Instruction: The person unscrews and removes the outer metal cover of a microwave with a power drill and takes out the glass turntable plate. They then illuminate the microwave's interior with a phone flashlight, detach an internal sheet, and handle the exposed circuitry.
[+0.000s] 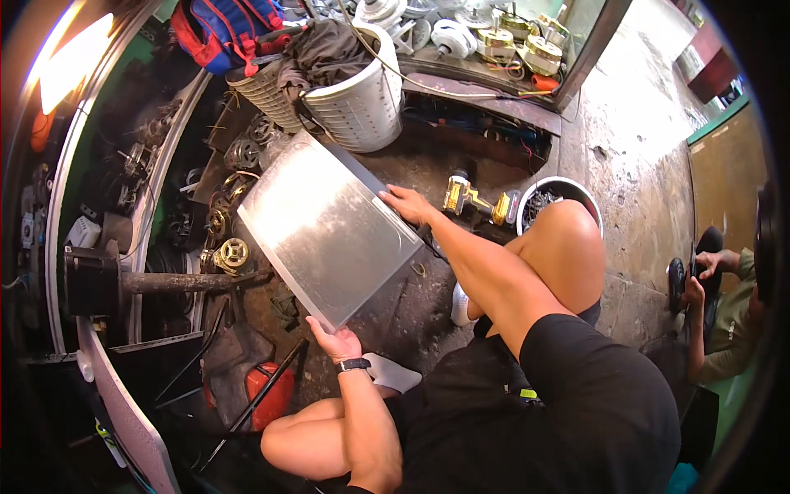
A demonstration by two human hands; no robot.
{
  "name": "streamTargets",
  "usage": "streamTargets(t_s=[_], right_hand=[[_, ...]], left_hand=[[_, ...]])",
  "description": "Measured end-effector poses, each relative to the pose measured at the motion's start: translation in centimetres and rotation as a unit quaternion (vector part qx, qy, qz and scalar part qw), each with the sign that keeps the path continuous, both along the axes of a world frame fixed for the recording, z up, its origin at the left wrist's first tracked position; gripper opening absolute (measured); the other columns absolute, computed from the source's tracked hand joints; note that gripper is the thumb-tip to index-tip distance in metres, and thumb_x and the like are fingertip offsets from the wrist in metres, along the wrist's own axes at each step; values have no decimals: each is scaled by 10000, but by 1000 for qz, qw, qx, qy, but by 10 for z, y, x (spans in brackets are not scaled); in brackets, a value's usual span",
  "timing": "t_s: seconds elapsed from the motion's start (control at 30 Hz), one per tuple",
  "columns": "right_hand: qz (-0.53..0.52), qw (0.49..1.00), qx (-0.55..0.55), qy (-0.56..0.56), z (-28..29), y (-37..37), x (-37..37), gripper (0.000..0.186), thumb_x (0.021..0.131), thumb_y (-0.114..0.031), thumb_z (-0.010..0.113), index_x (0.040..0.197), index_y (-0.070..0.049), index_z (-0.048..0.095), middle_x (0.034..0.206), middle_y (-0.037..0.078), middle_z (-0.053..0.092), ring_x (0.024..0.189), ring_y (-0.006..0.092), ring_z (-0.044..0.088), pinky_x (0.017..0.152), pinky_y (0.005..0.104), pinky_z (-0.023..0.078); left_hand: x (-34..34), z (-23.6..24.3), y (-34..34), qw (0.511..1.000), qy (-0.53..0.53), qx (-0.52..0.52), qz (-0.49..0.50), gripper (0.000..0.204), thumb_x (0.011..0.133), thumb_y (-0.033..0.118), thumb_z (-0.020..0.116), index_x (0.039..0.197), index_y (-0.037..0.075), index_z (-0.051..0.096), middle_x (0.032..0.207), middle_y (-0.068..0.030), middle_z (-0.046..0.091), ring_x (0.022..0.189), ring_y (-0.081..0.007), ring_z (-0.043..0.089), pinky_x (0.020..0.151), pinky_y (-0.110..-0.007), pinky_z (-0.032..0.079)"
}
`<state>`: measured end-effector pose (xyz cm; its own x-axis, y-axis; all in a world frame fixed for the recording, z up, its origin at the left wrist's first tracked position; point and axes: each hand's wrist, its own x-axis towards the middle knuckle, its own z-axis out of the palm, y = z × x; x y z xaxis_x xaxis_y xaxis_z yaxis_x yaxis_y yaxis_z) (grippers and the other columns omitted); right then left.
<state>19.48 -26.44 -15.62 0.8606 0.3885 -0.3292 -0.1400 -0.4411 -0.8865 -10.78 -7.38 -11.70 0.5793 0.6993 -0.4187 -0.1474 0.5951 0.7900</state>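
Observation:
A flat silver metal box-like panel [317, 222], with a darker side along its upper right, is tilted across the middle of my view. My left hand [331, 339] grips its lower corner from below, wearing a dark wrist strap. My right hand [403, 202] is closed on the upper right edge, thumb and fingers by a lighter strip there. Just right of the panel, a yellow and black cordless drill [481, 203] lies beside a white bucket [592, 210] holding small dark pieces, partly hidden by my raised knee.
Motor parts [233, 257] crowd the left shelves [62, 181], near a metal post [181, 282] and a red object [267, 395]. Baskets [354, 107] with cloth and a backpack [222, 33] stand ahead, beside a parts cabinet [494, 62]. Another person [724, 321] sits at right, hands raised.

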Motion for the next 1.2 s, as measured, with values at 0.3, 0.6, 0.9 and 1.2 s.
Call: streamTargets(t_s=[0.3,0.6,0.9,1.2], right_hand=[[66,992,-102,-28,56,44,61,898,861,-773,504,1326,-17,644,1351,237,624,1264,390,597,1060,446,471],[23,992,-114,50,103,95,135,710,840,-667,666,1082,-5,756,1113,212,734,1050,357,707,884,431,542],[28,994,-17,109,129,142,184,443,936,-496,672,982,-70,786,962,112,770,807,223,724,699,388,546],[78,970,6,232,147,187,229,466,962,-545,593,1113,-128,736,993,92,757,820,207,708,713,427,529]], left_hand=[[28,77,17,991,-103,-19,-85,725,984,618,525,1438,52,511,1406,-110,597,1260,-292,560,1083,-418,421],[86,144,35,851,123,502,-94,1040,729,189,943,1573,54,350,1660,-190,190,1442,-297,368,1151,-416,360],[154,160,63,661,168,728,64,465,891,395,780,1256,120,697,1670,-215,172,1506,-444,253,1180,-575,279],[199,187,93,416,310,854,46,761,929,736,460,1358,112,532,1378,-131,535,1374,-336,421,1164,-679,112]])
